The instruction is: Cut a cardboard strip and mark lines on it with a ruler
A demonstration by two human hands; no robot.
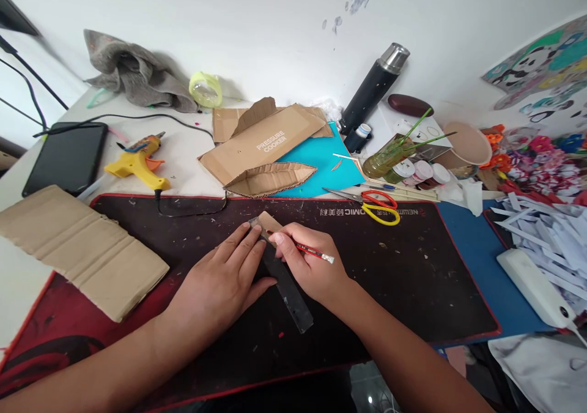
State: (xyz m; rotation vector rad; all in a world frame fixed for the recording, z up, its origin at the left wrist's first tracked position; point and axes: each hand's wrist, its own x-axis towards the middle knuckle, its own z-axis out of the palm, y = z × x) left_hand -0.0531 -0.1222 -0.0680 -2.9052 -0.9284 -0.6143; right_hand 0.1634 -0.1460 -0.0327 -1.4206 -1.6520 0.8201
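Observation:
My left hand [224,269] lies flat with its fingers stretched over the upper part of a dark ruler [291,300], pressing it down on the black desk mat [389,290]. A small piece of brown cardboard [269,222] shows beside the ruler's far end, partly covered by it and by my hands. My right hand [312,257] is closed around a red and black pencil [312,251], its white end pointing right. The pencil's tip, hidden by my fingers, is close to the ruler's right edge.
Folded cardboard [87,248] lies left, near a yellow glue gun [137,163]. Behind the mat are a boat-shaped cardboard piece [273,179], a printed cardboard panel [266,141] and scissors [380,208]. A black thermos [373,89] leans back right. Paper strips [545,235] pile up far right.

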